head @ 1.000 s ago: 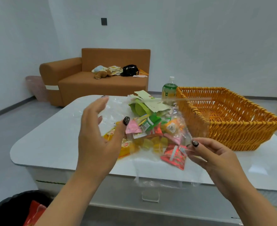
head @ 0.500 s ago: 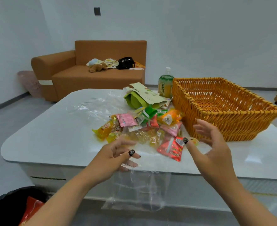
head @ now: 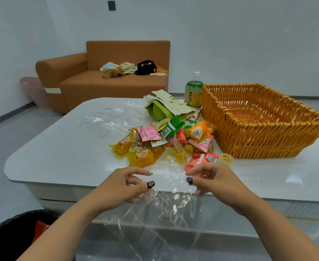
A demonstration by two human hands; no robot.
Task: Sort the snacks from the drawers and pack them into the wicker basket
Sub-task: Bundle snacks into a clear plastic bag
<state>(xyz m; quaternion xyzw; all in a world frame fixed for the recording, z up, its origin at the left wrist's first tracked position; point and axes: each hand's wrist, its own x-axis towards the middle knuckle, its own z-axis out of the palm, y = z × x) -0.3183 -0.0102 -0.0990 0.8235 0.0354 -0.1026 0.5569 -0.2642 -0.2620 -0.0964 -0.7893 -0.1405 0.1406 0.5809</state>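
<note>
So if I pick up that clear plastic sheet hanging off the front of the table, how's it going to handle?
The clear plastic sheet will probably be floppy: it drapes limp over the table edge, full of wrinkles. It looks thin and see-through, so likely very light. Snack packets appear to lie on its far part, so a pull may drag them along.

Orange woven basket (head: 264,127), white table (head: 64,153), yellow, pink, green and red snack packets (head: 166,140), green bottle (head: 193,93), brown sofa (head: 102,80).
</note>
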